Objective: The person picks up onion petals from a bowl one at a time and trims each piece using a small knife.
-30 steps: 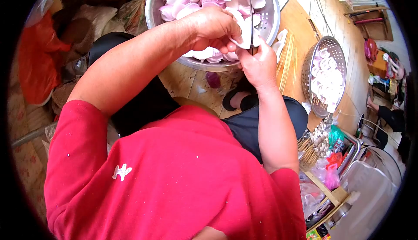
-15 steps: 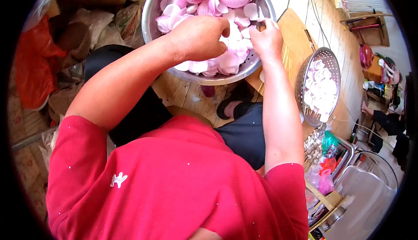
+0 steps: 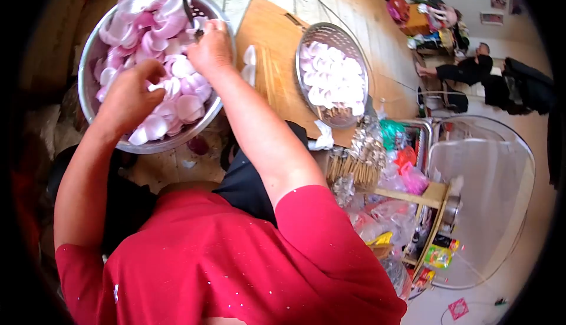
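Observation:
A metal bowl with holes (image 3: 88, 98) holds many loose pink and white onion pieces (image 3: 168, 21). Over the pieces at its left side is my left hand (image 3: 131, 94), its thumb and fingers curved but apart, with nothing seen between them. At the bowl's right side, my right hand (image 3: 211, 48) is closed around a dark, narrow tool (image 3: 187, 7) that points up across the rim. Right of the bowl, thin wooden skewers (image 3: 266, 80) and a few white onion pieces (image 3: 249, 65) lie on a wooden board (image 3: 259, 24).
A colander (image 3: 361, 48) with skewered onion pieces stands at the board's right. Nearer are a bundle of loaded skewers (image 3: 362, 163), plastic bags (image 3: 413, 177) and a wooden rack (image 3: 435, 194). A mesh cover (image 3: 477, 189) is at right; another person (image 3: 466, 70) is farther back.
The view has turned right, so the bowl and board appear farther left. My hands have moved apart from the onion piece they held together. The dark tool now shows upright at my right hand.

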A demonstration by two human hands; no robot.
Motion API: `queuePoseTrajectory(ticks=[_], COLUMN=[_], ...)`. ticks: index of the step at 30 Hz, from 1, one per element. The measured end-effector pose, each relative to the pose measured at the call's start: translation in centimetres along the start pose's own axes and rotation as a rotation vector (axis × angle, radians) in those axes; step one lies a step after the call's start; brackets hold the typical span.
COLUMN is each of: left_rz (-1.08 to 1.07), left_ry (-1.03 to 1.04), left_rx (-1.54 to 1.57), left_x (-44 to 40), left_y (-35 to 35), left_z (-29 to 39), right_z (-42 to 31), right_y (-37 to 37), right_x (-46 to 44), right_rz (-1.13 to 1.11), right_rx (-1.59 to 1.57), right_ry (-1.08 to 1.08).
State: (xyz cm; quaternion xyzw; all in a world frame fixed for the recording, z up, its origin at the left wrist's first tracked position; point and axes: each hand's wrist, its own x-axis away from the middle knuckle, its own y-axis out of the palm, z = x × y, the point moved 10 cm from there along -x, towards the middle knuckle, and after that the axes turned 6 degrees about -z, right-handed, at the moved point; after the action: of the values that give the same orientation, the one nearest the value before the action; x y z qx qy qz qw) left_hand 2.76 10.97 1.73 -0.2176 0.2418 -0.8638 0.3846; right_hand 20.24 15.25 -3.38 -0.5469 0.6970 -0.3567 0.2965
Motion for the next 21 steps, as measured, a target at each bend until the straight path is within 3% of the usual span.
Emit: queuePoseTrajectory(ticks=[4, 6, 7, 10, 15, 18, 21], left_rz=[0.140, 0.204, 0.138, 0.047, 0.109, 0.133, 0.277], left_ry=[-0.114, -0.073, -0.193, -0.236, -0.267, -0.284, -0.338], left_rx=[0.138, 0.400, 0.397, 0.763, 0.944, 0.896, 0.906], left_x=[-0.4, -1.1, -0.9, -1.5, -1.6, -1.7, -1.1], left_y=[-1.7, -1.2, -1.0, 2.1, 3.3, 2.4, 0.7], left_z=[-0.2, -2.1, -1.6, -2.6, -3.9, -4.4, -4.8], right_z=[-2.5, -3.0, -3.8, -4.9, -4.5, -4.2, -3.1], right_y=[-3.4, -3.7, -4.3, -4.7, -5.3, -6.7, -7.8], right_x=[2.6, 4.3, 5.5, 8.1, 9.8, 9.9, 9.1], right_rz=[-0.008, -0.077, -0.106, -0.096, -0.152, -0.101, 0.196], right_rx=[-0.163, -0.341, -0.401, -0.502, -0.660, -0.664, -0.485], right_ry=[-0.027, 0.020, 0.026, -0.047, -0.033, -0.041, -0.250])
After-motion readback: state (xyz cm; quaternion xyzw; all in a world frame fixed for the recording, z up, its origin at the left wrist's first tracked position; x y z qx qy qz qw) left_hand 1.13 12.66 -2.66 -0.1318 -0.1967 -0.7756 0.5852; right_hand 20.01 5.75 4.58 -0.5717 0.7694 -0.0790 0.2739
